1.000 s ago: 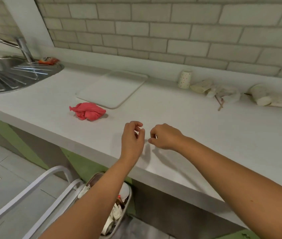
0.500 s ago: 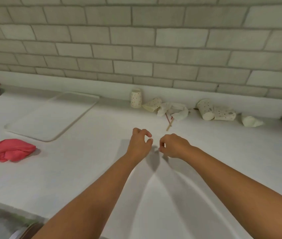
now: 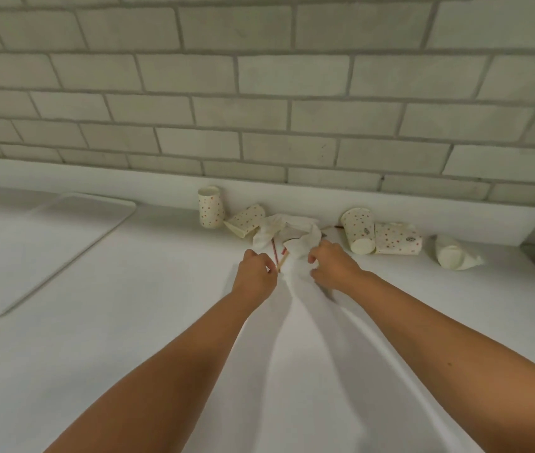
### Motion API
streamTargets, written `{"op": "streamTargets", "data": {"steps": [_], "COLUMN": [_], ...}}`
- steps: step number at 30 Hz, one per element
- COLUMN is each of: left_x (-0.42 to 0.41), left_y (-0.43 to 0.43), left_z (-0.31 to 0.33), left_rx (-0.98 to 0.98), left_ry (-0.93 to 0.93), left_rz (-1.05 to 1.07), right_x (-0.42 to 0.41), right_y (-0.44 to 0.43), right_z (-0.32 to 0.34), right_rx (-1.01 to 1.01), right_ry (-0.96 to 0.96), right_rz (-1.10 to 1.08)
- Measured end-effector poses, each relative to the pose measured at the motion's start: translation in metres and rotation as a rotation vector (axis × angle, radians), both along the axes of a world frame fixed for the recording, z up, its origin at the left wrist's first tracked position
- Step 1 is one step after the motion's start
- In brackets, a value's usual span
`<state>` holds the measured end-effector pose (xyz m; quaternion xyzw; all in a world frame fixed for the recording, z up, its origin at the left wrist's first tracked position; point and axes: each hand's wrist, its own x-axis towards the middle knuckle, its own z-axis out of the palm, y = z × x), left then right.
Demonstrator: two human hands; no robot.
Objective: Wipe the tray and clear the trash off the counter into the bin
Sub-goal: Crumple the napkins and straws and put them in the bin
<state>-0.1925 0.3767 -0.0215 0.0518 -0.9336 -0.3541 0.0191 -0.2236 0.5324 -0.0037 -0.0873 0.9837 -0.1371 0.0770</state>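
The crumpled napkin (image 3: 292, 228) lies on the counter (image 3: 148, 322) close to its back edge, about midway along the visible length. Two thin sticks project from under the napkin toward the front edge: a red stick (image 3: 273, 248) and a tan stick (image 3: 282, 259).

The left hand (image 3: 254, 276) is at the near ends of the sticks, fingers curled. Whether it pinches a stick cannot be determined. The right hand (image 3: 334, 266) is at the near fold of the napkin, fingers curled with the fingertips (image 3: 312, 256) against the paper. Whether it grips the napkin cannot be determined.

More trash lies along the back edge:
- Left of the napkin: an upright dotted cup (image 3: 210, 207) and a flattened dotted cup (image 3: 246, 220) on its side, touching the napkin.
- Right of the napkin: a tipped dotted cup (image 3: 359, 230) just beside a second cup lying on its side (image 3: 396, 238).
- Toward the back right corner: a crushed white cup (image 3: 455, 255), apart from the others.

The tray (image 3: 47, 250) lies flat toward the left end of the counter, well apart from the trash. A brick wall (image 3: 259, 93) rises behind the back edge.
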Motion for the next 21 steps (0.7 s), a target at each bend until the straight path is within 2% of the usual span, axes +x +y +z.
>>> {"op": "streamTargets", "data": {"steps": [6,13,21], "left_x": [-0.04,-0.072,-0.084], "left_y": [0.017,0.021,0.011], "left_z": [-0.013,-0.016,-0.009], "left_rx": [-0.066,-0.166,-0.354], "left_ry": [-0.019,-0.023,-0.174], "left_rz": [-0.007,0.017,-0.007], "right_x": [-0.05,-0.092,-0.099], "right_y": [0.0,-0.012,-0.018], "right_z": [-0.002,-0.011,-0.019], "right_rx": [0.049,0.02,0.236], "right_ry": [0.122,0.003,0.077], "right_rz": [0.073,0.117,0.151]}}
